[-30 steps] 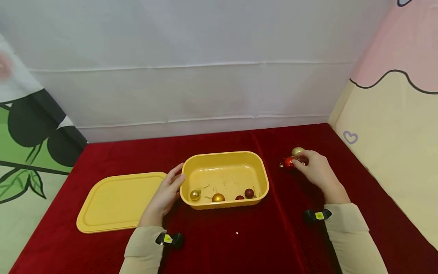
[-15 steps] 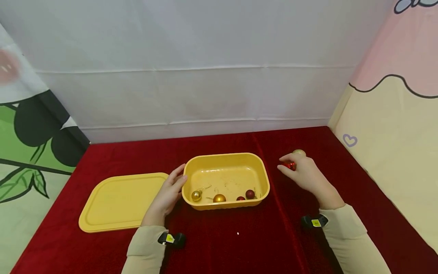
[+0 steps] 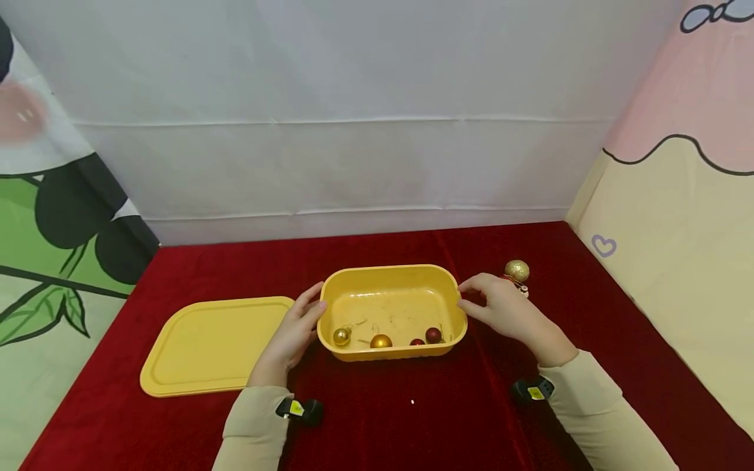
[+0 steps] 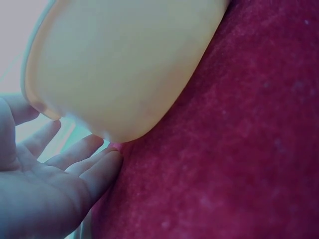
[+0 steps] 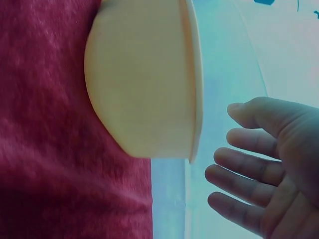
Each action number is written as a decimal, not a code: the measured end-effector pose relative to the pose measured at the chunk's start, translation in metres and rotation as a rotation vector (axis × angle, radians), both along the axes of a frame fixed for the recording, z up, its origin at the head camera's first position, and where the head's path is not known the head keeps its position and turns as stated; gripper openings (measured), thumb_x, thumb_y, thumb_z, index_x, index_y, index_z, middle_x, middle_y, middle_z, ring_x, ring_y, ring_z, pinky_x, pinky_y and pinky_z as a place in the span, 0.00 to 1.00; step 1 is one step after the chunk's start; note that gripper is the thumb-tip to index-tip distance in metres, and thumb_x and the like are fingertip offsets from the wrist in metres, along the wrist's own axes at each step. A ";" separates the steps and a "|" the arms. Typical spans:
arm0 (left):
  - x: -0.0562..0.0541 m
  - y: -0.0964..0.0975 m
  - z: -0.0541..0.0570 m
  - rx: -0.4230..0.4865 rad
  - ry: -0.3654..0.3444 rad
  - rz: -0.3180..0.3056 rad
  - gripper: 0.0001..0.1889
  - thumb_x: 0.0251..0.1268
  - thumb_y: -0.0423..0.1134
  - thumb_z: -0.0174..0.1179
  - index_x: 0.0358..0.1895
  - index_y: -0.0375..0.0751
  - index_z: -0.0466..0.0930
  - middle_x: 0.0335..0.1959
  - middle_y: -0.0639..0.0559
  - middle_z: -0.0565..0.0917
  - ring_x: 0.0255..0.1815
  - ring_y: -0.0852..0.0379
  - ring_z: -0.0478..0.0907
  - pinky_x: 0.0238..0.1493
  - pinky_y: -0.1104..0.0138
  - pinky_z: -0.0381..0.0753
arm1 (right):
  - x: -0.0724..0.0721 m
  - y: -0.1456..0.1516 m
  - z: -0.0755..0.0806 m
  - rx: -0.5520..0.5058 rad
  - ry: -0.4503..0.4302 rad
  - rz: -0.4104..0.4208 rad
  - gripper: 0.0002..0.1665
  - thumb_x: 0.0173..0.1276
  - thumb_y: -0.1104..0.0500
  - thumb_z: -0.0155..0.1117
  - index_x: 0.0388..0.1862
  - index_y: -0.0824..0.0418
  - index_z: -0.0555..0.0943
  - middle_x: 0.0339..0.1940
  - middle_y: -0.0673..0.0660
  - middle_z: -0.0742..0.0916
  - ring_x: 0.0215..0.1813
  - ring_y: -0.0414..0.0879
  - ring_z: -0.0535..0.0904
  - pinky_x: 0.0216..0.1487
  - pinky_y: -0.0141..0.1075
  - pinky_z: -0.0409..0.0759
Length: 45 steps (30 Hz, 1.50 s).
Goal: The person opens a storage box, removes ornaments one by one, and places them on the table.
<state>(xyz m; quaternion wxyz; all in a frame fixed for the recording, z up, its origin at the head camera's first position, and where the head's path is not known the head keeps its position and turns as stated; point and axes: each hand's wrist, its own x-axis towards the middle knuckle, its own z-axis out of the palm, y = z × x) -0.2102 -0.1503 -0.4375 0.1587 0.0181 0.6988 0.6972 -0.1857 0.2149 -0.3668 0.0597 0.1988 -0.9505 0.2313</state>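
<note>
A yellow plastic box (image 3: 391, 267) sits on the red cloth with several small Christmas baubles inside, among them a shiny gold bauble (image 3: 341, 336), an orange-gold bauble (image 3: 381, 341) and a dark red bauble (image 3: 433, 335). My left hand (image 3: 292, 333) touches the box's left end, thumb at the rim and fingers extended along the outer wall. At the right end is my right hand (image 3: 508, 309); its fingers are spread with nothing between them, and the right wrist view shows a gap to the box (image 5: 144, 79).
A flat yellow lid (image 3: 212, 347) lies left of the box. Beyond my right hand, a glittery gold bauble (image 3: 517, 271) rests by red ornaments partly hidden by the hand. A small white speck (image 3: 412, 401) lies in front. White and printed fabric walls surround the table.
My right hand has left the red ornaments and moved left to the box's right end. My left hand stays at the left end. The whole view has shifted slightly.
</note>
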 end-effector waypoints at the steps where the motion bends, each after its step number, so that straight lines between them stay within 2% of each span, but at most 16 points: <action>1: 0.000 0.000 0.000 0.000 0.000 0.003 0.28 0.76 0.46 0.44 0.75 0.53 0.48 0.70 0.39 0.60 0.67 0.44 0.65 0.56 0.61 0.75 | 0.001 -0.002 0.000 -0.001 0.003 0.012 0.15 0.62 0.57 0.67 0.45 0.64 0.82 0.43 0.58 0.86 0.48 0.53 0.81 0.52 0.48 0.78; 10: -0.001 0.001 -0.001 0.000 -0.010 0.012 0.28 0.76 0.44 0.43 0.75 0.53 0.48 0.70 0.39 0.61 0.67 0.44 0.65 0.57 0.59 0.74 | 0.005 -0.021 -0.002 0.038 -0.014 0.098 0.16 0.62 0.57 0.67 0.45 0.65 0.82 0.43 0.58 0.85 0.43 0.50 0.80 0.48 0.43 0.78; 17: -0.001 0.001 0.000 -0.002 -0.010 0.015 0.27 0.76 0.43 0.43 0.74 0.54 0.50 0.69 0.39 0.62 0.67 0.43 0.66 0.55 0.61 0.75 | 0.007 -0.034 -0.002 0.079 -0.049 0.173 0.16 0.63 0.57 0.65 0.46 0.64 0.82 0.44 0.57 0.85 0.49 0.51 0.81 0.53 0.45 0.77; 26: 0.000 0.001 0.001 0.001 -0.017 0.015 0.27 0.76 0.44 0.44 0.74 0.55 0.50 0.69 0.40 0.62 0.66 0.43 0.66 0.56 0.60 0.75 | 0.004 -0.044 -0.011 0.152 -0.094 0.249 0.14 0.62 0.58 0.65 0.45 0.64 0.83 0.44 0.55 0.86 0.49 0.49 0.81 0.52 0.42 0.77; 31: -0.001 0.001 0.001 -0.001 -0.019 0.018 0.27 0.76 0.44 0.44 0.74 0.56 0.51 0.69 0.40 0.62 0.66 0.44 0.66 0.56 0.60 0.75 | 0.002 -0.047 -0.010 0.213 -0.132 0.294 0.15 0.61 0.59 0.67 0.45 0.64 0.83 0.44 0.55 0.86 0.49 0.49 0.81 0.52 0.42 0.77; 38: 0.000 0.002 0.002 -0.002 -0.024 0.020 0.27 0.75 0.45 0.44 0.74 0.56 0.51 0.69 0.41 0.62 0.66 0.44 0.66 0.57 0.59 0.74 | -0.005 -0.051 -0.008 0.275 -0.177 0.355 0.11 0.58 0.63 0.68 0.40 0.62 0.84 0.40 0.54 0.87 0.43 0.46 0.82 0.46 0.40 0.79; 45: 0.000 0.001 0.001 0.001 -0.025 0.021 0.27 0.75 0.45 0.45 0.74 0.56 0.51 0.69 0.40 0.62 0.67 0.44 0.66 0.58 0.58 0.74 | -0.010 -0.052 -0.012 0.289 -0.212 0.365 0.06 0.57 0.64 0.67 0.34 0.60 0.85 0.34 0.51 0.87 0.37 0.42 0.80 0.41 0.36 0.79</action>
